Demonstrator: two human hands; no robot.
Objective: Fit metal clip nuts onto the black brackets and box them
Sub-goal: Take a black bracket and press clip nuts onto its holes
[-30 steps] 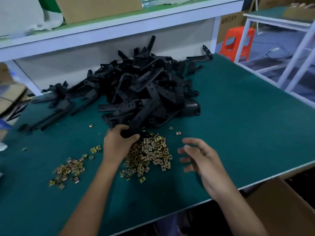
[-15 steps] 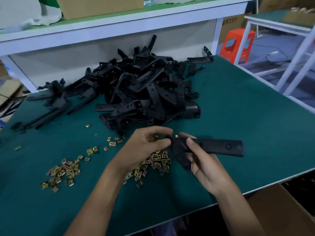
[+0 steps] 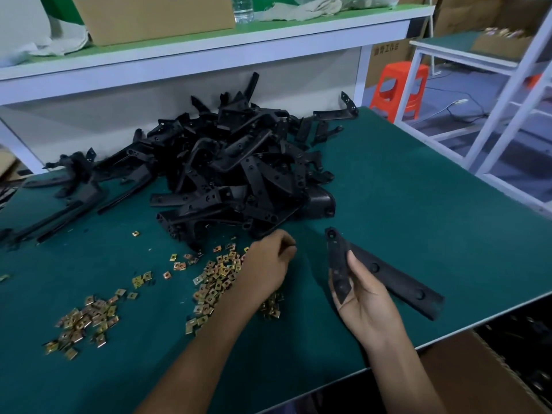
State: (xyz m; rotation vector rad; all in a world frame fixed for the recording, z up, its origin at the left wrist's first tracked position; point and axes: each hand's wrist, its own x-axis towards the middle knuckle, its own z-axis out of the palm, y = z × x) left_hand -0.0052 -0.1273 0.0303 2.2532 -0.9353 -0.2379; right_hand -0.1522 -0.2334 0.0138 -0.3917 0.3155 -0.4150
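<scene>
A black bracket [image 3: 388,276] is gripped by the fingers of the right hand [image 3: 367,306] just above the table [image 3: 418,204], near its front edge. Its long arm is pointed down and right, and a shorter arm is bent back into the palm. Round holes are seen along it. The fingers of the left hand [image 3: 268,264] are curled over the brass-coloured clip nuts [image 3: 215,282]; whether one is pinched cannot be told.

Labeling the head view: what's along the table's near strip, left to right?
small pile of clip nuts → larger pile of clip nuts → left hand → right hand, gripping the black bracket → cardboard box below the table edge.
</scene>
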